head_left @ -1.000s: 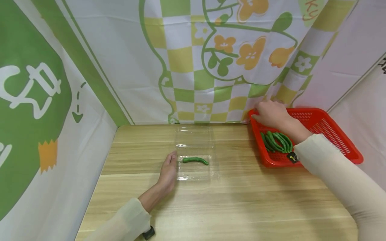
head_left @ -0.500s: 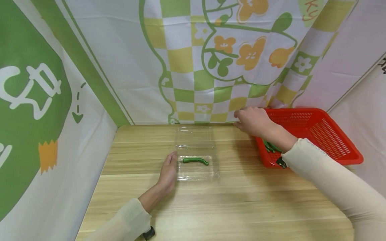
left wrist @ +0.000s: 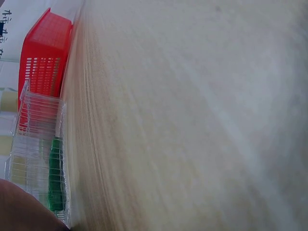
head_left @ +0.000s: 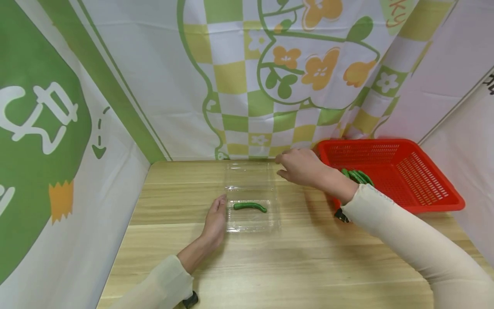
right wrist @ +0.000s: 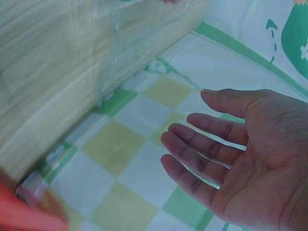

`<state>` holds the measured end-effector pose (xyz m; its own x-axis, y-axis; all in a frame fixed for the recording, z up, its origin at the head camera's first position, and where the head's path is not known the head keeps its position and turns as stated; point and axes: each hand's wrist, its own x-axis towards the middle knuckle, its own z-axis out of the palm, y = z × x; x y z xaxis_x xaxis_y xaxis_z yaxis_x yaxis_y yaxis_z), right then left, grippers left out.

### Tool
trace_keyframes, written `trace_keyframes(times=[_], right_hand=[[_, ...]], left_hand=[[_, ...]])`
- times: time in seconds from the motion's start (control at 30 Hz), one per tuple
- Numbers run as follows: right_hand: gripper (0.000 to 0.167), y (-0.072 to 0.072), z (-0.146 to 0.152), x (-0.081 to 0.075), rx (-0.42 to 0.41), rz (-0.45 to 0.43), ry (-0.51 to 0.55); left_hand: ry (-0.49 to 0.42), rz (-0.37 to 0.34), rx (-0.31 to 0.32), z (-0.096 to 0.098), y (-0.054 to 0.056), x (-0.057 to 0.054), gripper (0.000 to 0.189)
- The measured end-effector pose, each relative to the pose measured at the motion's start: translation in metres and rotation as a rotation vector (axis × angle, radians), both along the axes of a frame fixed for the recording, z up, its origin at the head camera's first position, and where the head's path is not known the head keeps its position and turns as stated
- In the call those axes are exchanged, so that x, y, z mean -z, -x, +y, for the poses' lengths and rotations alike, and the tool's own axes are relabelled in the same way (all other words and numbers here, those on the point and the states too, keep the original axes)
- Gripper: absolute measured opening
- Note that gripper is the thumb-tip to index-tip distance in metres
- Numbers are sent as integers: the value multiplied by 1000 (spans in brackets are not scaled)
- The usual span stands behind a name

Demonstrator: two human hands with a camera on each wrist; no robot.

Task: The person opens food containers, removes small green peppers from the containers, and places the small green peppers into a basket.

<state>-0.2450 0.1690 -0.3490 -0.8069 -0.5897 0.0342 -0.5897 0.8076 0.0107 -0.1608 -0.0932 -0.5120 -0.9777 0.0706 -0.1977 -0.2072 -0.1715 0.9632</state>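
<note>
A clear plastic box [head_left: 252, 222] lies on the table with its lid folded back toward the wall. One green chili pepper [head_left: 250, 207] rests crosswise in its near half. Along the box's left side my left hand [head_left: 215, 221] touches the edge with extended fingers; the left wrist view has only part of that hand [left wrist: 21, 209] at the lower left. My right hand [head_left: 301, 166] hovers to the right of the lid. In the right wrist view its palm [right wrist: 269, 159] faces the camera, fingers loosely spread and holding nothing.
A red basket [head_left: 409, 171] stands at the back right, with several green chili peppers [head_left: 356, 175] in its left part, partly covered by the right forearm. Patterned cloth walls [head_left: 247, 86] enclose the wooden table [head_left: 293, 266] at the back and sides.
My right hand has moved left from above the basket's rim to beside the box's lid, still with nothing in it. The left hand, box and chili pepper stay in place.
</note>
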Motion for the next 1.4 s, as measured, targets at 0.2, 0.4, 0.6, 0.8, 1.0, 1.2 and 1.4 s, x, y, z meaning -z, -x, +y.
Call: trace_keyframes(times=[0.2, 0.4, 0.6, 0.8, 1.0, 1.2, 1.4], right_hand=[[20, -6, -20, 11, -67, -39, -13], [10, -8, -34, 24, -89, -59, -10], [20, -11, -45, 36, -116, -110, -71], [27, -13, -57, 53, -131, -193, -127], [21, -14, -72, 67, -166, -186, -189], [11, -18, -85, 78, -185, -166, -223], [9, -19, -94, 91, -195, -120, -259]], left_hand=[[-4, -3, -6, 0, 0, 1, 54], [-13, -5, -6, 0, 0, 1, 54], [-1, -7, -15, 0, 1, 1, 53], [8, -8, -23, 1, 1, 0, 53], [3, -14, -22, 1, 1, 0, 54], [-10, -16, -29, 2, 1, -1, 54], [-23, -20, -43, 2, 2, 0, 53]])
